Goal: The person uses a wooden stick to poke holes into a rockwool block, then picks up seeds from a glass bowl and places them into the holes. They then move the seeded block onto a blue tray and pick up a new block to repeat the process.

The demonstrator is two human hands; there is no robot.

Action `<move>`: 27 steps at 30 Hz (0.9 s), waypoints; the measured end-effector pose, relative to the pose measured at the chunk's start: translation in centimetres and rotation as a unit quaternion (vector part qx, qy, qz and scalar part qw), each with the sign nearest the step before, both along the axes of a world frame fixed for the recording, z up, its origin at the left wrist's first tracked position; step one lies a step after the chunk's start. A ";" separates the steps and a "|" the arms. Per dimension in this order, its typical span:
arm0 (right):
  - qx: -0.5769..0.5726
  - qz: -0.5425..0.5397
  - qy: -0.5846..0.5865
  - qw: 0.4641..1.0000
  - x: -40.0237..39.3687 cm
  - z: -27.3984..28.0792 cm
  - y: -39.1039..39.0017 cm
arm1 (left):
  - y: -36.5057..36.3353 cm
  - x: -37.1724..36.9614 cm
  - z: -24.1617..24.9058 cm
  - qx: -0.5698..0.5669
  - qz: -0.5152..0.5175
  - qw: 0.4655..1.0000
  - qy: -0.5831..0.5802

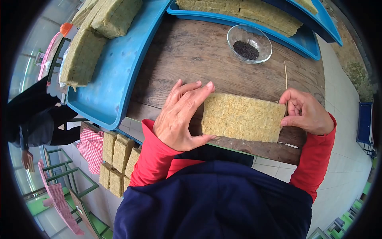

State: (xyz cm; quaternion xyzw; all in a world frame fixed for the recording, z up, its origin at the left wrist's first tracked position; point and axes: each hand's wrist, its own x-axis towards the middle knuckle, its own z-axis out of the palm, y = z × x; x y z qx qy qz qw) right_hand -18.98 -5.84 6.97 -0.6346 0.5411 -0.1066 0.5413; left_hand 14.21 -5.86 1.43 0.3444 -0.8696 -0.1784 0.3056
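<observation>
Head view, looking down at two bare hands over a wooden tabletop (171, 63). A pale yellow, fibrous block (242, 117) lies flat near the tabletop's near edge, its long axis running left to right across the person's front, the right end angled slightly closer to the body. The left hand (177, 115) spans the block's left end: thumb at the near corner, fingertips at the far one, spread wide around that end. The right hand (310, 113) is at the opposite short end, fingers pinched narrow on a thin stick (285, 75), which points away from the body, roughly crosswise to the block's length (its lower part is hidden by the fingers). So the right hand and stick are nearer the right end, the left hand nearer the left. Beyond the block's far long side, apart from both hands, sits a clear glass bowl (263, 47) holding small dark grains (246, 50). A blue tray (115, 75) is off to the left.
</observation>
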 end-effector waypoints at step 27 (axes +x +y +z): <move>0.031 0.007 -0.044 0.999 -0.4 0.5 -0.1 | 0.0 0.3 -0.2 0.004 -0.027 0.999 0.047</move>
